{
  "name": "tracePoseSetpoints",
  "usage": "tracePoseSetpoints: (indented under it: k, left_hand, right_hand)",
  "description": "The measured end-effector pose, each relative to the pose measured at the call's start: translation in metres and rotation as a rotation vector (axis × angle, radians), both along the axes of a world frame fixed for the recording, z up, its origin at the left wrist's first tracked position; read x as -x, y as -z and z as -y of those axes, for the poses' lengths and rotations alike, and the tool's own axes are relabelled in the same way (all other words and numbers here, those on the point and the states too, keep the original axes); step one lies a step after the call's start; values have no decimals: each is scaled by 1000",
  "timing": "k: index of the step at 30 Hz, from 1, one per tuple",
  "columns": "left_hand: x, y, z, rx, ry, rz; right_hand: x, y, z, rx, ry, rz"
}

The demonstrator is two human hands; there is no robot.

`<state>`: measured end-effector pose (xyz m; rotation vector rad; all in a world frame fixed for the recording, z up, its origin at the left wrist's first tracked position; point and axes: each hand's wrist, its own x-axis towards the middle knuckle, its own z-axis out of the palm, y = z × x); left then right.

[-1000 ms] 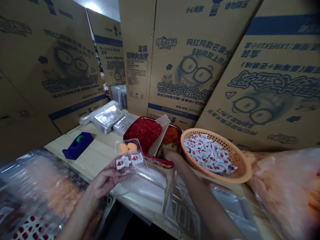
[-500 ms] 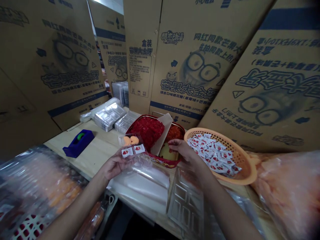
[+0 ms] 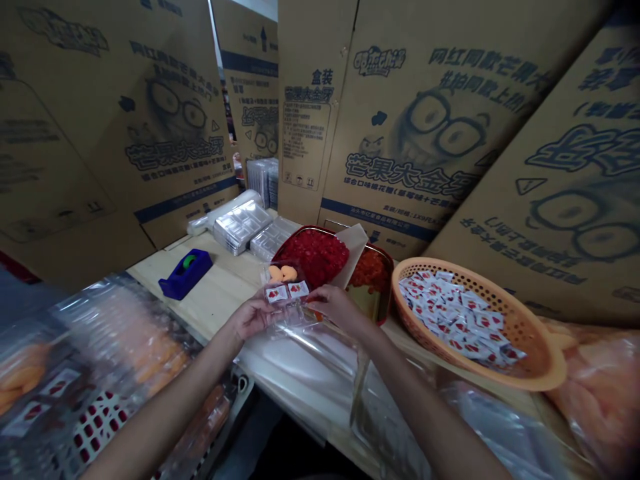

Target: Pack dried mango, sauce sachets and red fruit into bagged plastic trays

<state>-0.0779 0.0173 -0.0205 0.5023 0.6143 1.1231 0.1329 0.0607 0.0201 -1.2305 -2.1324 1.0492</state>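
Observation:
My left hand (image 3: 254, 317) is closed on the edge of a clear plastic tray (image 3: 290, 315) with moulded compartments. Two orange candies (image 3: 283, 273) lie in its far compartments, and two white sachets (image 3: 287, 291) with red print sit below them. My right hand (image 3: 334, 305) is at the tray's right side, fingertips pinched over a near compartment. A bit of orange-red shows at those fingertips, its shape too small to make out. Just behind is a red tin (image 3: 388, 310) of red pieces (image 3: 317, 257) and orange-red pieces (image 3: 371, 270), split by a pale divider (image 3: 356, 243).
An orange basket (image 3: 545, 360) of sachets stands right. Clear plastic film (image 3: 300, 370) lies under my hands. At left are a blue tape dispenser (image 3: 186, 275), stacked clear trays (image 3: 237, 228) and bagged packs (image 3: 125, 333). Large cardboard boxes (image 3: 320, 133) wall in the back.
My right hand has moved left from the tin of orange-red pieces to the clear tray. My left hand keeps its hold on the tray. The whole view has shifted, with things appearing farther right.

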Motion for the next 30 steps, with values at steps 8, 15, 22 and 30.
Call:
tracePoseSetpoints:
  k: [8,15,22,30]
  left_hand:
    - [1,2,-4,-2,1,27]
    - [2,0,-3,32,-14,20]
    - [2,-2,-3,22,-3,11]
    - [2,4,-5,39,-22,24]
  right_hand:
    - [4,1,-1,47,61,-62]
    - [-5,-4,2,-3,50,29]
    - [-9,5,20,-113,32,271]
    - [12,-6,20,-188,-154,-35]
